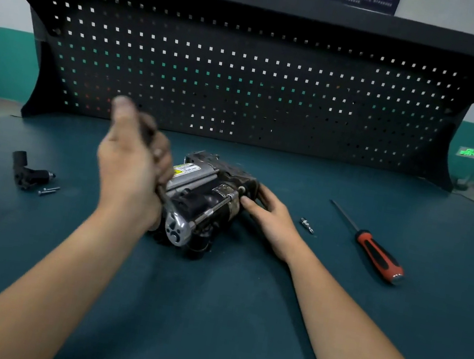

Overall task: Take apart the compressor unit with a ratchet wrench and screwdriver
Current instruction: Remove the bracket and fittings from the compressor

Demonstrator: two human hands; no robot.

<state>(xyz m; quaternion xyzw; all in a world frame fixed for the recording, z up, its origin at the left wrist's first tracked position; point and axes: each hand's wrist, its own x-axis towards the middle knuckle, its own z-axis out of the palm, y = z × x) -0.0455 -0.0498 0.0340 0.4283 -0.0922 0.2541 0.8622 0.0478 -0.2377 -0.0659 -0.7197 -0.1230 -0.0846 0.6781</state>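
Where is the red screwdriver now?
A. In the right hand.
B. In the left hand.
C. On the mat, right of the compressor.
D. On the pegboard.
C: the screwdriver lies free on the mat, right of the compressor.

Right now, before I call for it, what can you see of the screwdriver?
The screwdriver lies flat on the teal mat, right of the compressor unit. Thin dark shaft points away and left; red-and-black grip, silvery end cap, points toward the person. Nothing touches it; a small metal fitting lies apart on its left.
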